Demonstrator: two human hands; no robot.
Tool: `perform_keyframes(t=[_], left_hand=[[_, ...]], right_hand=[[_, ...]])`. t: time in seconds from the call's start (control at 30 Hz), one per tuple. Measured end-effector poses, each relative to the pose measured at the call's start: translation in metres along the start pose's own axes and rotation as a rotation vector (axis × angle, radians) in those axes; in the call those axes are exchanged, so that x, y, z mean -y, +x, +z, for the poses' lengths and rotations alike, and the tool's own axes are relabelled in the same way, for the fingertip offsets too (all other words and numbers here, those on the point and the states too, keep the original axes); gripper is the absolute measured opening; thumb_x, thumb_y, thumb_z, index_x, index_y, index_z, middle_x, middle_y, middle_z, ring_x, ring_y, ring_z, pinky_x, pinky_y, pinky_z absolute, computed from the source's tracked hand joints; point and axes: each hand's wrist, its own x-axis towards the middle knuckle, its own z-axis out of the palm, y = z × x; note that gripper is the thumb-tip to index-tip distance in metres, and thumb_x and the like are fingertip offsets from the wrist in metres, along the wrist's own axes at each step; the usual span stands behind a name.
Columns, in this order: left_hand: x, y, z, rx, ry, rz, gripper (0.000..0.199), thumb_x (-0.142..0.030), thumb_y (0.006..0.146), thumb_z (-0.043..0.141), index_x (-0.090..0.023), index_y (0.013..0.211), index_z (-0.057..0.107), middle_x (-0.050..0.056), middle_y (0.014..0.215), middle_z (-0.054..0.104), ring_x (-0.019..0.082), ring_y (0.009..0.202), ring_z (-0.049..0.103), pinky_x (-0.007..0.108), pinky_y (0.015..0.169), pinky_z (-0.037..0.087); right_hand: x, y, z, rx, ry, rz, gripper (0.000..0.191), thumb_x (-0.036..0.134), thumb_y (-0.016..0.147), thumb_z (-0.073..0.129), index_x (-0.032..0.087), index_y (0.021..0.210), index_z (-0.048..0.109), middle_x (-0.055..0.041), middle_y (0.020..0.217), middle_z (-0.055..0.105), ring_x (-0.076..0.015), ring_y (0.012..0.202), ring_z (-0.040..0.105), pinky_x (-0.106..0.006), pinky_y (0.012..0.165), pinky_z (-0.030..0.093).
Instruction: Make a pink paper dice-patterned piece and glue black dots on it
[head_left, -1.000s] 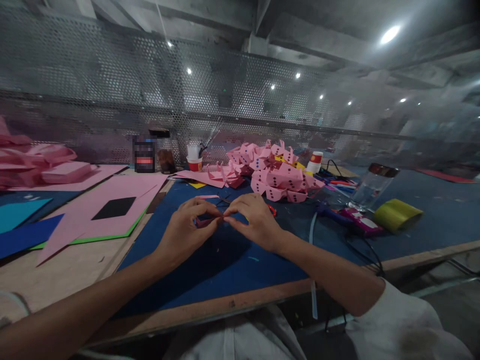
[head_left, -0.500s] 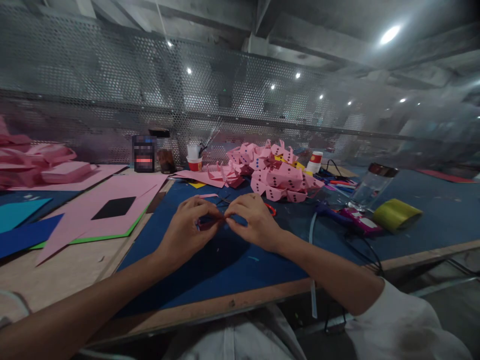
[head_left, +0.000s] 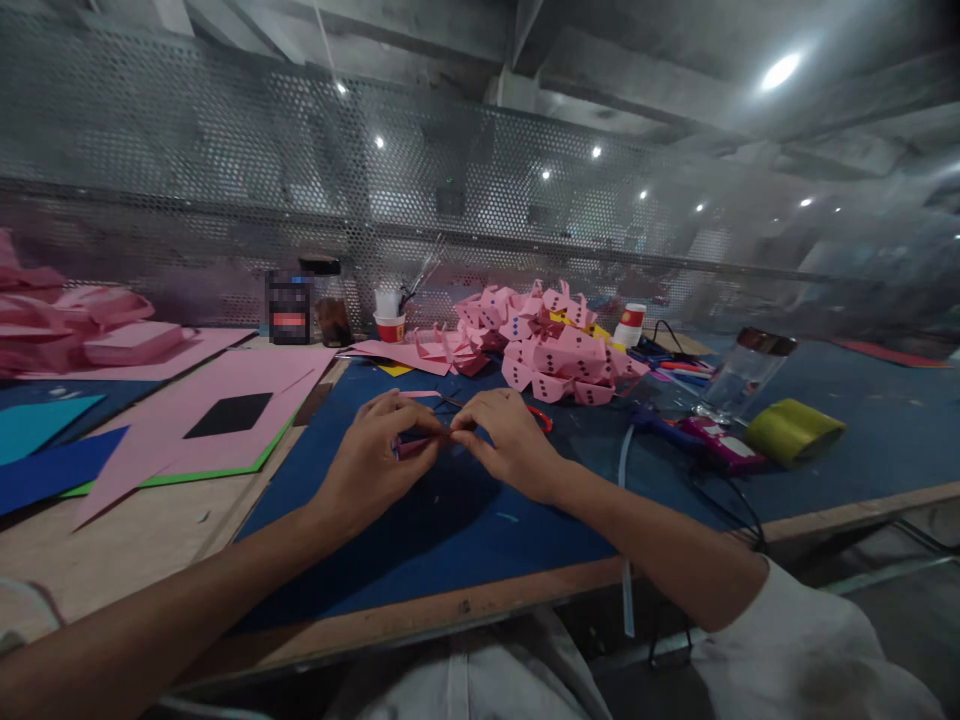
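Note:
My left hand (head_left: 379, 455) is closed in a pinch over the blue mat (head_left: 450, 545). A small piece of pink paper (head_left: 412, 448) shows between its thumb and fingers, mostly hidden by them. Thumb and forefinger of my right hand (head_left: 514, 440) are pressed together at the left fingertips, pinching the same paper's edge. Just behind the right hand lies a pair of scissors (head_left: 541, 418) with a red handle, partly covered. Farther back is a heap of folded pink paper shapes (head_left: 555, 345) with dark dots.
Pink sheets (head_left: 225, 365) with a black piece (head_left: 229, 415) lie to the left, near blue card (head_left: 64, 470). On the right are a clear jar (head_left: 742, 375), a magenta-and-purple tool (head_left: 720, 440) with a cable, and a yellow roll (head_left: 795, 432). Paper cups (head_left: 389, 320) stand behind.
Both hands stay nearly in place. The fingers have shifted slightly, and a little more of the pink paper shows under the left fingers.

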Motion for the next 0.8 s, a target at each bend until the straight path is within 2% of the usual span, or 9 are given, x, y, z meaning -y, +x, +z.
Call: perform_keyframes(t=[0.53, 0.8], left_hand=[[0.0026, -0.0008, 0.0023, -0.023, -0.01, -0.055, 0.008, -0.031, 0.085, 0.064, -0.024, 0.084, 0.069, 0.003, 0.09, 0.071, 0.024, 0.099, 0.062, 0.037, 0.093, 0.044], [0.0031, -0.0009, 0.0018, -0.006, -0.006, -0.072, 0.009, -0.029, 0.086, 0.062, -0.023, 0.083, 0.068, 0.004, 0.091, 0.069, 0.024, 0.1, 0.061, 0.037, 0.094, 0.044]], right_hand=[[-0.0017, 0.0, 0.0014, 0.01, -0.169, -0.031, 0.023, 0.033, 0.103, 0.043, 0.019, 0.093, 0.058, -0.0068, 0.094, 0.063, -0.0205, 0.091, 0.052, -0.036, 0.087, 0.034], [-0.0029, 0.0003, 0.0017, -0.001, -0.086, -0.016, 0.022, 0.034, 0.102, 0.046, 0.019, 0.091, 0.057, -0.0041, 0.092, 0.064, -0.0184, 0.089, 0.054, -0.035, 0.088, 0.034]])
